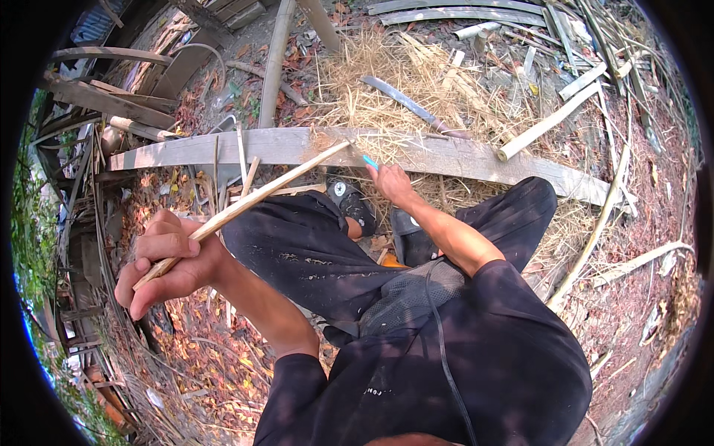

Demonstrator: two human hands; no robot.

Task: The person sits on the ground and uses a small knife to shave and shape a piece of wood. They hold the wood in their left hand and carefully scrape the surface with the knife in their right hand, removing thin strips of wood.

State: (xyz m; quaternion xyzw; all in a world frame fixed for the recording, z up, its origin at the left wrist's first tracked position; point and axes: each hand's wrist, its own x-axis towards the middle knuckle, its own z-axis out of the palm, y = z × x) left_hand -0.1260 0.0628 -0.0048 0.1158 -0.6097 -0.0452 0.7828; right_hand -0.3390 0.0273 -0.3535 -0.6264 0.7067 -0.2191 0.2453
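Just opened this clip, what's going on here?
A person's left hand grips a long wooden stick, its far end over a plank. The right hand holds a small turquoise item, mostly hidden, near that end. A long blade lies on straw beyond.

Head view, left lens of a side-by-side pair worn on the head — a wide fisheye directed steeply downward and forward. The wearer's black shirt (476, 349) fills the near lower part; the left hand (190, 273) lies closer to the lens than the right hand (390, 183). Toward the dark rim straight edges bend — the plank (290, 147) appears arched.
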